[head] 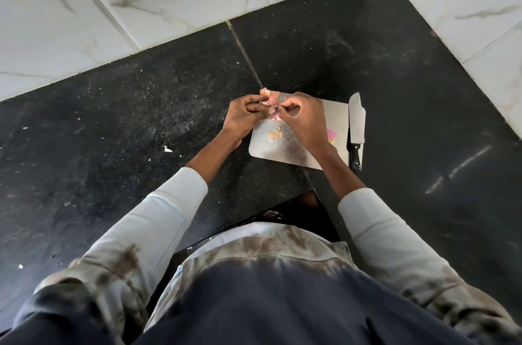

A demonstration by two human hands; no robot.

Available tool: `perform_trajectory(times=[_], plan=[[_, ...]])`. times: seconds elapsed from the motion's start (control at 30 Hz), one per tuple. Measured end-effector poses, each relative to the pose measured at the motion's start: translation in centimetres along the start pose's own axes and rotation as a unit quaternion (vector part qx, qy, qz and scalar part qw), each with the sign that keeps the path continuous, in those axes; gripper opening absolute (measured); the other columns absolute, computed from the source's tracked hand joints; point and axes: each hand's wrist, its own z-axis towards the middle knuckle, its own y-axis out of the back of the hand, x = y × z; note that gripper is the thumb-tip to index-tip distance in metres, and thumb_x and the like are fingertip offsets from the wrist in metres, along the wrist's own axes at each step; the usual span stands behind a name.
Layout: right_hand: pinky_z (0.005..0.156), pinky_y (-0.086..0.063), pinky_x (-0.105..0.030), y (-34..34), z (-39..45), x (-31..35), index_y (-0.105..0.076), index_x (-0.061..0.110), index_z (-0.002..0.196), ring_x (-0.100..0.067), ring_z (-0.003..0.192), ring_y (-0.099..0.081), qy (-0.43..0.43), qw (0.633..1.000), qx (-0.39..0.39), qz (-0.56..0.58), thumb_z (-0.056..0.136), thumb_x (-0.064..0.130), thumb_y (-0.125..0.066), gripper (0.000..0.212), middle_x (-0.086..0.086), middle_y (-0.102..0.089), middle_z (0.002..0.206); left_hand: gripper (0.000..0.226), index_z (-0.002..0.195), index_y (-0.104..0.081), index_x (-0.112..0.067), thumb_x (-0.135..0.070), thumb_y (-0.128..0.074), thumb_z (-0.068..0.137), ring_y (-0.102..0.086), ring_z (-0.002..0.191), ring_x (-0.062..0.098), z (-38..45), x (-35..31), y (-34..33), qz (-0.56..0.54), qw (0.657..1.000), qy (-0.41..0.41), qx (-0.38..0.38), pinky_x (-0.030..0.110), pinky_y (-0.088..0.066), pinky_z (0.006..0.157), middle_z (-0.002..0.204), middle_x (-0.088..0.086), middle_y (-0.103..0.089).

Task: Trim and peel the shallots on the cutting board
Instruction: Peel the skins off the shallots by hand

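Note:
A small pink shallot [272, 107] with loose papery skin is held above the far left corner of the steel cutting board [333, 130]. My left hand [245, 116] grips it from the left. My right hand [303, 116] pinches its skin from the right. Bits of peel [275, 133] lie on the board under my hands. A pink shallot piece [332, 134] shows on the board just right of my right wrist, partly hidden.
A knife [356, 130] with a black handle lies along the board's right edge, blade pointing away. The black stone counter [141, 124] carries scattered peel flecks. White marble-tiled walls [169, 6] close off the back and right. The counter's front edge is near my body.

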Motion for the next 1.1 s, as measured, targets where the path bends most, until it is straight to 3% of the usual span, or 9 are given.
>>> perform_trajectory(times=[0.27,0.5,0.93,1.1], plan=[[0.071,-0.057,-0.021,0.0,0.1,0.0,-0.074,0.012,0.097,-0.010,0.081,-0.068,-0.009,1.000,-0.008,0.023,0.090,0.030,-0.082,0.021,0.005,-0.073,0.090,0.046,0.123,-0.072,-0.007,-0.010,-0.090,0.081,-0.078,0.102,0.021,-0.2,-0.7,-0.5,-0.010,1.000,-0.009,0.004,0.022,-0.059,0.092,0.102,0.009,-0.082],[0.082,-0.062,-0.021,0.1,0.5,-0.6,-0.078,0.012,0.115,-0.006,0.094,-0.073,-0.073,0.994,-0.001,0.082,0.101,0.026,-0.070,0.022,0.002,-0.078,0.105,0.050,0.128,-0.070,-0.006,-0.012,-0.089,0.082,-0.077,0.107,0.022,-0.1,-0.5,-0.2,-0.033,0.999,0.002,0.000,0.025,-0.060,0.090,0.108,0.009,-0.081],[0.078,-0.057,-0.011,0.1,0.3,-0.2,-0.077,0.014,0.112,-0.006,0.093,-0.073,-0.074,0.992,-0.007,0.098,0.094,0.029,-0.079,0.023,0.009,-0.076,0.102,0.052,0.134,-0.066,-0.006,-0.008,-0.086,0.086,-0.075,0.114,0.025,-0.4,-0.8,-0.4,-0.069,0.997,0.012,0.032,0.035,-0.059,0.098,0.117,0.013,-0.078],[0.079,-0.061,-0.018,0.0,0.4,0.0,-0.077,0.013,0.114,-0.007,0.093,-0.075,-0.126,0.983,-0.011,0.134,0.097,0.026,-0.076,0.022,0.006,-0.077,0.102,0.051,0.138,-0.063,-0.002,0.001,-0.078,0.089,-0.074,0.111,0.022,-0.7,-1.1,-0.8,-0.113,0.993,0.024,0.039,0.029,-0.060,0.089,0.125,0.018,-0.075]])
